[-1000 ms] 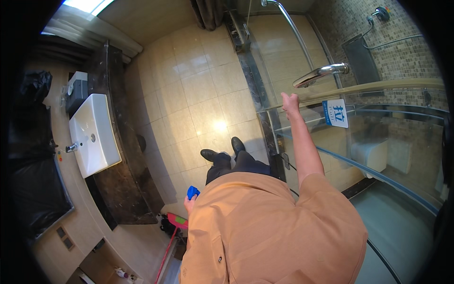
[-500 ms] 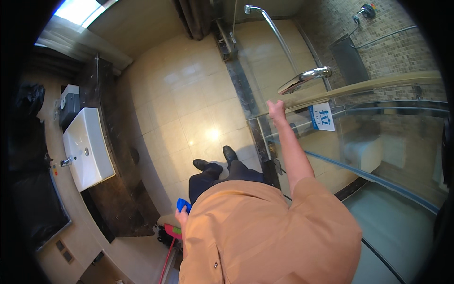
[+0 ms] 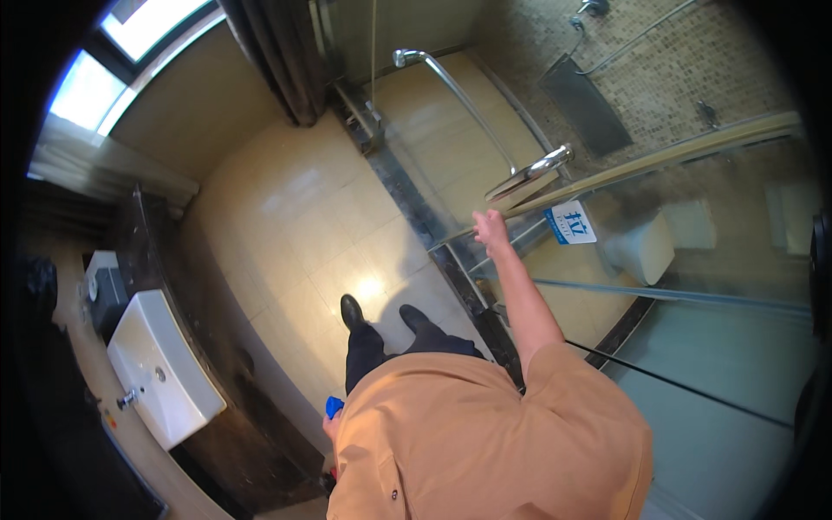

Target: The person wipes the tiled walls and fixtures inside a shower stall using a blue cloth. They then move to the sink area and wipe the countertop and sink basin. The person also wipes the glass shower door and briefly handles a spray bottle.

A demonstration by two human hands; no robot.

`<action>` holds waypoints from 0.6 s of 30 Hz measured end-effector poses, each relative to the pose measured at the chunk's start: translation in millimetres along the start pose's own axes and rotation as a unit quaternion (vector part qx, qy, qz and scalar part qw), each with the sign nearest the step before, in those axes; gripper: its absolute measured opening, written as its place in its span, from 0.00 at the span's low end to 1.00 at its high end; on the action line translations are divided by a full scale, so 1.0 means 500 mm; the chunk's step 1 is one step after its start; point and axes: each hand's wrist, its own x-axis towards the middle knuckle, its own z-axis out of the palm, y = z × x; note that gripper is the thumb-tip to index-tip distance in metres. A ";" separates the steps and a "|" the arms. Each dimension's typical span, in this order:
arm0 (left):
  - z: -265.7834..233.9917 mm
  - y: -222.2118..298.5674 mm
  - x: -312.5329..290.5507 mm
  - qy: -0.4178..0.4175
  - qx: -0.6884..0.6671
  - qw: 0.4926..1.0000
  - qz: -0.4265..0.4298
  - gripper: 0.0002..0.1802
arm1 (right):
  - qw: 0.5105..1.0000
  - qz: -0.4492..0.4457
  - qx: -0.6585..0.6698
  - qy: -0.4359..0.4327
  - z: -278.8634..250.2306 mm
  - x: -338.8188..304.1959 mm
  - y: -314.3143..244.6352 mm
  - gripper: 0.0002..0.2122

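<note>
My right hand [image 3: 491, 230] reaches forward with its fingers curled at the edge of the glass shower door [image 3: 702, 160], just below a shiny curved chrome fitting [image 3: 530, 173]. A white-and-blue sign [image 3: 570, 223] is stuck on the glass to the right of that hand. Low at my left side, my left hand [image 3: 331, 425] is closed around a bunched blue cloth [image 3: 334, 406]. My shirt hides part of this hand.
A white basin [image 3: 165, 368] with a chrome tap sits on the dark counter at left, beside a grey box [image 3: 106, 299]. A toilet [image 3: 643, 250] shows behind the glass. Dark stone sill [image 3: 403, 195] edges the tiled floor [image 3: 295, 234]. A brown curtain [image 3: 276, 61] hangs ahead.
My view has turned and my feet have shifted, bringing the window and toilet further into sight. My right hand stays at the glass door, and the blue cloth remains in my left.
</note>
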 end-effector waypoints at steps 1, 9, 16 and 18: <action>-0.008 0.061 0.027 -0.017 0.014 1.000 0.008 0.09 | 0.999 0.026 0.020 0.014 -0.018 -0.011 0.006 0.13; -0.023 0.350 0.216 -0.117 0.109 0.984 0.084 0.22 | 0.987 -0.057 0.004 0.150 0.002 -0.039 -0.006 0.15; 0.048 0.556 0.329 -0.153 0.185 0.944 0.226 0.17 | 0.973 -0.078 0.041 0.211 0.031 -0.142 -0.010 0.22; 0.087 0.627 0.322 -0.196 0.162 0.933 0.256 0.17 | 0.989 -0.064 -0.005 0.135 0.059 -0.195 -0.035 0.19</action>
